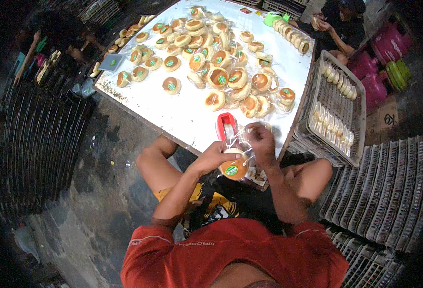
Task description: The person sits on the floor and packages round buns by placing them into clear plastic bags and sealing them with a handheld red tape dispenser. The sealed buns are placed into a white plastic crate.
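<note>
A round bun (230, 172) with a browned top and a green oval label sits in a clear plastic bag, just off the table's near edge. My left hand (212, 158) grips it from the left, the thumb lying over its upper part. My right hand (261, 140) is closed at the right, its curled fingers on the loose end of the clear bag (240, 137). Right behind the bag, a red tape dispenser (220, 126) stands on the white tabletop (173, 117). The tips of my right fingers are partly hidden.
Several bagged buns (218, 77) are heaped across the table. At the right a grey crate (360, 103) holds rows of buns, above more stacked crates (384, 192). Another person's hands (321, 24) hold a bun at the far right. A blue-grey container (110, 62) stands at the left corner.
</note>
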A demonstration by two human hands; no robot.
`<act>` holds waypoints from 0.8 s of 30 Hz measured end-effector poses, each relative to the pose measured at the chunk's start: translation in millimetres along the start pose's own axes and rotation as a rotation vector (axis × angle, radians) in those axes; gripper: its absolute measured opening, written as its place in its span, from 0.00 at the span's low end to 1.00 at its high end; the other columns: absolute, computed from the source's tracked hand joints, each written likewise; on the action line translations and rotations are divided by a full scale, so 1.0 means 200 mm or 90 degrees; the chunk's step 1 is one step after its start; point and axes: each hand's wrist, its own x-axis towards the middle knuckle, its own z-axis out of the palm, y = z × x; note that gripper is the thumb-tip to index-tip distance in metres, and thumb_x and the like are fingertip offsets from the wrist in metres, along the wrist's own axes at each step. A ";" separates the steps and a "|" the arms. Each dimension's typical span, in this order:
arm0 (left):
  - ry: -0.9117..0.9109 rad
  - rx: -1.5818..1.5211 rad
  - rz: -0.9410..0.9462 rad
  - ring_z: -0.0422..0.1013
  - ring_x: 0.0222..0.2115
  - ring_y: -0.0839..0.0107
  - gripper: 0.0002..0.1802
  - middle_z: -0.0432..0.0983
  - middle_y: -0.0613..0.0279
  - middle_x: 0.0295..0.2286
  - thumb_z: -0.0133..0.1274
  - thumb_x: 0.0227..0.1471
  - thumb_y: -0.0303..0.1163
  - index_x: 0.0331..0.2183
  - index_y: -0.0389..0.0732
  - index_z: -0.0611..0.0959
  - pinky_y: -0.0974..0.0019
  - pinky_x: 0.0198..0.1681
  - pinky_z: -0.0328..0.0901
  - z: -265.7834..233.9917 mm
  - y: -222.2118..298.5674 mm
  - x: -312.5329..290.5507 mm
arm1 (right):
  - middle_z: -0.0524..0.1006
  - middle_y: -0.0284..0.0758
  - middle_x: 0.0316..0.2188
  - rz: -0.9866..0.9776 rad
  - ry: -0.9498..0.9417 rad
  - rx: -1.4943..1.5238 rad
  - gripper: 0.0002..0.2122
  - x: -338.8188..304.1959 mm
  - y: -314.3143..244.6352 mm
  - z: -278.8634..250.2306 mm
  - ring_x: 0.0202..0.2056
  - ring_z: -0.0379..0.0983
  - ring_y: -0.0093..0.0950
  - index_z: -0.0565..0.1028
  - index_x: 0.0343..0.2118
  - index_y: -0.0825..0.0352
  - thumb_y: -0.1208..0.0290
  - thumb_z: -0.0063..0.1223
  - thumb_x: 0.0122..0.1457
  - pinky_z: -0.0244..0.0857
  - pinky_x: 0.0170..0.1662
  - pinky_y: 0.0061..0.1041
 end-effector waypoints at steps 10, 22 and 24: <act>0.204 -0.232 0.059 0.77 0.34 0.73 0.13 0.81 0.57 0.34 0.61 0.53 0.28 0.39 0.31 0.82 0.71 0.41 0.70 0.10 -0.06 0.04 | 0.70 0.33 0.19 -0.009 0.205 0.092 0.12 -0.14 0.24 0.11 0.25 0.67 0.26 0.73 0.26 0.72 0.67 0.48 0.61 0.64 0.33 0.31; 0.225 -0.077 0.235 0.69 0.36 0.77 0.22 0.74 0.61 0.34 0.43 0.67 0.44 0.39 0.33 0.80 0.71 0.42 0.66 0.11 -0.01 0.03 | 0.76 0.32 0.37 -0.004 0.096 0.211 0.17 -0.20 0.12 0.12 0.39 0.71 0.24 0.76 0.38 0.74 0.60 0.50 0.66 0.64 0.45 0.23; 0.311 -0.043 0.263 0.68 0.35 0.78 0.20 0.74 0.63 0.32 0.44 0.66 0.42 0.37 0.33 0.79 0.71 0.41 0.65 0.18 0.06 0.05 | 0.75 0.33 0.35 -0.025 0.108 0.205 0.15 -0.20 0.09 0.13 0.38 0.71 0.22 0.77 0.35 0.75 0.64 0.50 0.65 0.63 0.46 0.23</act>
